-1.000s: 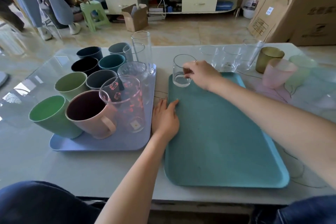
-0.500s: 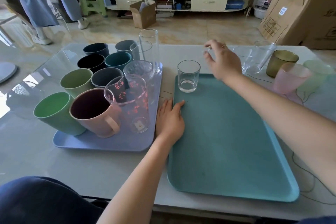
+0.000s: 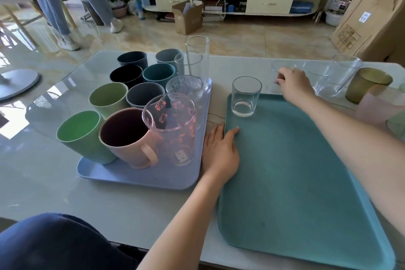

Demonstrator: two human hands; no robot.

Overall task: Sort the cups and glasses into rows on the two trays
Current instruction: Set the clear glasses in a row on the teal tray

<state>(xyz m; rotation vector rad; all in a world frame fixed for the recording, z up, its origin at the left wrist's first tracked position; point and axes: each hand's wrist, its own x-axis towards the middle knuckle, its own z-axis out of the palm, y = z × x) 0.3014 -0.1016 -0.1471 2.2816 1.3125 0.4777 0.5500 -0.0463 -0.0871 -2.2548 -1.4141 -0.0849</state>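
Since half a second ago my right hand (image 3: 294,85) has dropped from mid-air onto a clear glass (image 3: 276,76) on the table (image 3: 43,182) just behind the teal tray (image 3: 306,182); fingers curl round it. The small glass (image 3: 246,96) I set down stays upright in the tray's far left corner. Left hand (image 3: 220,151) flat, fingers straight, pressing the tray's left edge. Purple tray (image 3: 140,176) full of cups. More glasses (image 3: 324,79) stand to the right.
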